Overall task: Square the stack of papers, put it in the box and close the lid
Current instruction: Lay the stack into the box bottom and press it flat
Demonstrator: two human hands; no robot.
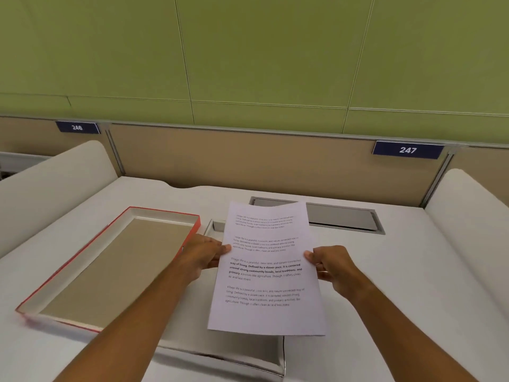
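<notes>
A white stack of papers (pixel 265 271) with printed text is held up in the air over the desk, tilted toward me. My left hand (pixel 202 256) grips its left edge and my right hand (pixel 333 267) grips its right edge. Directly below the papers lies a shallow white box (pixel 272 362), mostly hidden by them; only its near right corner and a far left corner show. To the left, the red-edged lid (pixel 110 268) lies upside down on the desk, its beige inside facing up.
The white desk (pixel 399 285) has a grey cable hatch (pixel 344 216) at the back. Curved white side dividers stand on the left (pixel 55 172) and right (pixel 473 199). A tan partition with number plates 246 and 247 closes the back.
</notes>
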